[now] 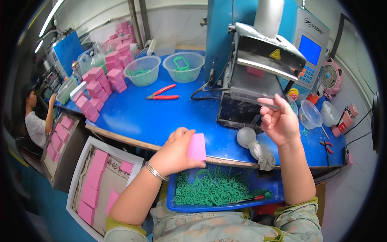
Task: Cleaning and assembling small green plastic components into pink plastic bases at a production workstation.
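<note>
My left hand (173,150), with a silver bangle at its wrist, grips a pink block (197,147) above the table's front edge. My right hand (281,120) is raised at the front of the press machine (264,52), palm turned up. Its thumb and index finger are closed around a thin grey thing, which I cannot make out. Another pink block (254,71) sits inside the press, under its metal bar. Below my hands, a blue tray (171,197) holds many small green plastic pieces (209,187) and a red-handled tool (258,197).
Pink blocks (98,86) are stacked at the back left; more lie in a white-rimmed box (139,155). Red-handled pliers (163,93) lie near two clear bowls (142,72). Right of the press are small bowls (310,115) and a pink fan (332,76). Another person (36,121) sits far left.
</note>
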`<action>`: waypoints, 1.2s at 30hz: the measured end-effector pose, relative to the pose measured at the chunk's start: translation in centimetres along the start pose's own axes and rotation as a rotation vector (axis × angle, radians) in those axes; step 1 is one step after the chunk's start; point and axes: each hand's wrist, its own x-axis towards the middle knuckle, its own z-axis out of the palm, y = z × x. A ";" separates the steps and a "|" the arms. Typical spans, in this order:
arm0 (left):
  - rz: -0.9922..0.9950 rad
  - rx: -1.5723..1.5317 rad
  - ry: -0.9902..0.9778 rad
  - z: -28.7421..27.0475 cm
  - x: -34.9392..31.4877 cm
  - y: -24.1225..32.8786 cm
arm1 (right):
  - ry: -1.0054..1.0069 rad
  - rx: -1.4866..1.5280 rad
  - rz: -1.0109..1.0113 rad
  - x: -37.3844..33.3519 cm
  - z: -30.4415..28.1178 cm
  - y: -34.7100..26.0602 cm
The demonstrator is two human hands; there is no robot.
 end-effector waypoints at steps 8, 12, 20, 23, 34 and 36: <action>-0.022 -0.390 0.238 -2.2 -0.2 1.3 | -0.392 0.220 0.201 -8.7 -2.0 2.7; 0.151 -0.336 0.423 -3.4 -0.9 4.1 | -0.510 0.245 0.414 -10.6 -2.9 3.6; 0.105 -0.120 0.032 -0.8 1.0 4.1 | -0.522 0.221 0.812 -11.2 -2.2 9.2; -0.158 0.048 0.260 -0.7 1.2 2.3 | -0.562 0.329 0.901 -11.7 -2.3 10.1; 0.456 0.060 0.427 0.4 -5.1 6.1 | -0.616 -0.293 0.478 -12.2 -3.5 14.0; 0.509 0.031 0.496 0.7 -5.1 6.0 | -0.625 -0.332 0.440 -12.3 -3.8 14.3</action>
